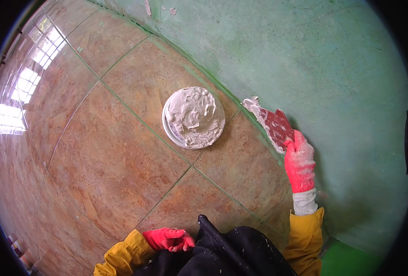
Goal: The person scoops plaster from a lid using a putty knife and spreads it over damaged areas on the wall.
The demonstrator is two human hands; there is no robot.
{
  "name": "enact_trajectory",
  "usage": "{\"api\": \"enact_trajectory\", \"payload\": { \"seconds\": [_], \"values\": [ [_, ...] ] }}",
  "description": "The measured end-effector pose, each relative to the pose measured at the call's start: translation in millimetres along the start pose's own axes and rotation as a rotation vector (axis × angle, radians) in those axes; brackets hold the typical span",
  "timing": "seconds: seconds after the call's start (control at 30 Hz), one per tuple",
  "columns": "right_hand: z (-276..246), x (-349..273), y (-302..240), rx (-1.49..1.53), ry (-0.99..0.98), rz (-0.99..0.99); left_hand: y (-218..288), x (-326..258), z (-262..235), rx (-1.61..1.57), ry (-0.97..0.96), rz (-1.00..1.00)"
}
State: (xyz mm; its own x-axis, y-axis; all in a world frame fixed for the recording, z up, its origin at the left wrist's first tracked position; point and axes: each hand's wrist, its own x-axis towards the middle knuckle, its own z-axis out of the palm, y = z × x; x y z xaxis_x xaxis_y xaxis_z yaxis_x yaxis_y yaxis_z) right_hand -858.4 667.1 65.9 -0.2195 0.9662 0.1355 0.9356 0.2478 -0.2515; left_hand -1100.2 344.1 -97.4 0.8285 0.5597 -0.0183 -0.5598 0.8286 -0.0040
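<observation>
Two red-gloved hands: right hand at 3 o'clock, fingers closed on red scraper against green wall; left hand at 6 o'clock, fingers curled, empty; round white putty tub centre, on tiled floor.

Red putty knife, blade tip caked with white filler, tilted against green wall base.

Round white tub on floor
</observation>
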Motion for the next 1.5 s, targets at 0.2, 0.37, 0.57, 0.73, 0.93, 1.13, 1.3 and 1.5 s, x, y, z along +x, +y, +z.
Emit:
{"api": "enact_trajectory", "payload": {
  "seconds": [0.2, 0.37, 0.57, 0.73, 0.93, 1.13, 1.3, 1.5],
  "values": [
    [5.3, -0.7, 15.2, -0.13, 0.034, -0.094, 1.6, 2.6, 0.2, -0.027, 0.017, -0.035],
    [0.4, -3.1, 7.9, -0.106, 0.03, -0.084, 6.4, 5.1, 2.5, -0.014, 0.024, -0.028],
    [-8.9, -15.4, 10.6, -0.109, 0.008, -0.017, 1.5, 13.7, 5.4, -0.04, 0.047, -0.062],
    [16.5, -12.0, 9.1, -0.13, -0.066, -0.134, 1.6, 17.8, 2.9, -0.01, 0.053, -0.049],
    [35.6, -0.7, 17.7, -0.204, -0.002, -0.164, -1.2, 26.3, -1.9, -0.01, 0.059, -0.042],
    [23.3, -14.0, 25.8, -0.088, 0.018, -0.053, 2.6, 30.7, -5.9, -0.032, 0.051, -0.056],
    [39.4, -1.3, 28.1, -0.044, -0.031, -0.099, 6.0, 32.3, -8.8, -0.027, 0.049, -0.05],
    [38.0, 5.2, 29.9, -0.138, 0.084, -0.057, 9.5, 30.2, -9.7, -0.026, 0.059, -0.047]
  ]
}}
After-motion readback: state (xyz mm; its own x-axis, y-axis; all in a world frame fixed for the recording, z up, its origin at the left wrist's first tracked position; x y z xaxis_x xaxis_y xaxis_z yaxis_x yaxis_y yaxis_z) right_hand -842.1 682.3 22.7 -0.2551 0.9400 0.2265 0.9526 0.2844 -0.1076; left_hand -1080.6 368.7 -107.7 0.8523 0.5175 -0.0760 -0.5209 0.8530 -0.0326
